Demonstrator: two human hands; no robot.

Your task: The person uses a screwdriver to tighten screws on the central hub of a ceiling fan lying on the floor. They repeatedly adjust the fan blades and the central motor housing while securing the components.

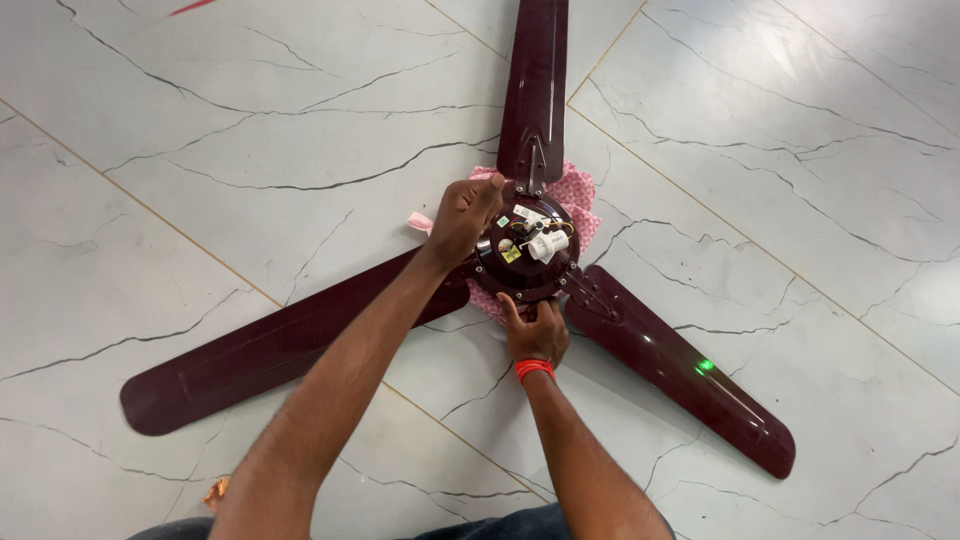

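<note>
Three dark maroon blades spread from one ceiling fan (530,255) lying on the marble floor (250,130). Its open hub, on a pink cloth (578,192), sits between both hands: left hand (463,215) clenched at the hub's rim, right hand (537,333) pressing its near edge.

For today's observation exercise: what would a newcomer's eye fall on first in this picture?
A dark maroon ceiling fan lies on the marble floor, its three blades spread wide. At its open hub, over a pink cloth, the left hand rests on the rim and the right hand, with a red wristband, steadies the near edge.
</note>
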